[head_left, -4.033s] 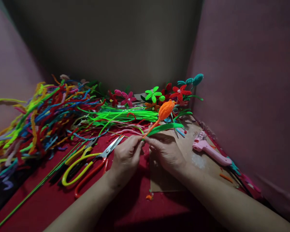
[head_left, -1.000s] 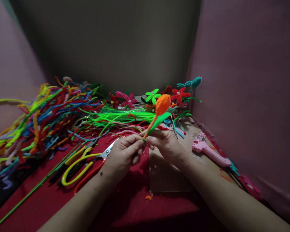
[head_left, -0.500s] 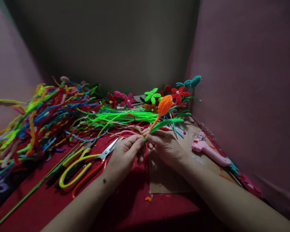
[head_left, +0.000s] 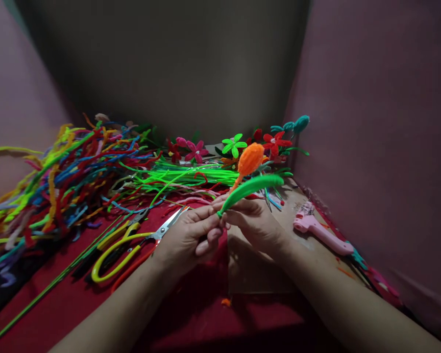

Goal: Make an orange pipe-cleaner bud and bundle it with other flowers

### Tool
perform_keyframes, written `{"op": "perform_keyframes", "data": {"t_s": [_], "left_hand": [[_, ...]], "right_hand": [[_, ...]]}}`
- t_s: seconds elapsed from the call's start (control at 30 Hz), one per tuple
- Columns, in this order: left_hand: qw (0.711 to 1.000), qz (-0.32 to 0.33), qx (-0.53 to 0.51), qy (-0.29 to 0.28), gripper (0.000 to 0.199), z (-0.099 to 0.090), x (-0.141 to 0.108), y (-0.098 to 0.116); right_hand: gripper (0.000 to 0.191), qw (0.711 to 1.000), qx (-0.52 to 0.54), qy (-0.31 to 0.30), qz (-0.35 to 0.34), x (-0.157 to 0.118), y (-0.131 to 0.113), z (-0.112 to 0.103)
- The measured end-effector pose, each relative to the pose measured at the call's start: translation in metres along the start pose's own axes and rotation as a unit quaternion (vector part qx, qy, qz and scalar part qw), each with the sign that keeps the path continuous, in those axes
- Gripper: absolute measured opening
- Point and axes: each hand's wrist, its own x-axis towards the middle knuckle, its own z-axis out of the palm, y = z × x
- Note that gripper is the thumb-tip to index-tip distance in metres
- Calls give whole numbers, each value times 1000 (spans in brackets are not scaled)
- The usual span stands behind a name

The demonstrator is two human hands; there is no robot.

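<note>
Between my two hands is a pipe-cleaner flower with an orange bud (head_left: 251, 159) on an orange stem and a long green leaf (head_left: 253, 186) curving to the right. My left hand (head_left: 193, 233) pinches the lower end of the stem, where the leaf's green base joins it. My right hand (head_left: 252, 223) is closed at the same spot from the other side, its fingertips partly hidden behind the leaf and stem. Just left of my left hand lie scissors (head_left: 119, 255) with one yellow and one red handle, blades pointing toward the hand.
A big heap of coloured pipe cleaners (head_left: 66, 181) fills the left; a bundle of bright green ones (head_left: 194, 174) lies behind my hands. Finished flowers (head_left: 234, 145) stand at the back. Pliers (head_left: 132, 225) rest by the scissors. On cardboard (head_left: 260, 274) at right lies a pink glue gun (head_left: 321, 228).
The flower has turned in my fingers, so the green leaf now shows its broad side in front of the orange stem. My left fingers have shifted slightly at the base.
</note>
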Motion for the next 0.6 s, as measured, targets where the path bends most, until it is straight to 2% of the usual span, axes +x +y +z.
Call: {"op": "perform_keyframes", "data": {"t_s": [0.1,0.13,0.2,0.23,0.3,0.33,0.4,0.43,0.47,0.5,0.53,0.6], "left_hand": [[992,-74,-56,-90,9,-4,-1,-1],[988,-94,-61,-107,8,-4,-1,-1],[989,-94,-40,-103,11,-4,0,-1],[994,-70,-5,-80,14,-3,0,-1],[992,22,127,-3,18,1,1,-2],[973,82,210,45,17,2,2,-3],[902,201,360,127,10,3,2,-6],[868,239,408,152,8,4,1,-7],[847,256,436,165,8,3,1,-8],[844,252,442,169,10,3,0,-8],[858,231,428,164,14,3,0,-7],[911,157,352,145,21,2,-1,-4]], "right_hand": [[12,994,-35,-102,-10,1,-4,-5],[12,993,-38,-111,-10,1,-5,-5],[11,997,-19,-73,-10,0,-4,-4],[12,999,-5,-41,-6,-1,-3,-2],[13,999,21,18,15,-2,2,2],[12,998,26,42,28,-2,4,4],[11,995,12,85,41,-2,8,7],[11,994,-5,96,46,-2,8,8],[12,994,-23,100,48,-2,9,8],[13,993,-40,96,49,-2,8,8],[15,994,-53,82,49,-2,7,8],[16,996,-68,45,42,-2,5,6]]}}
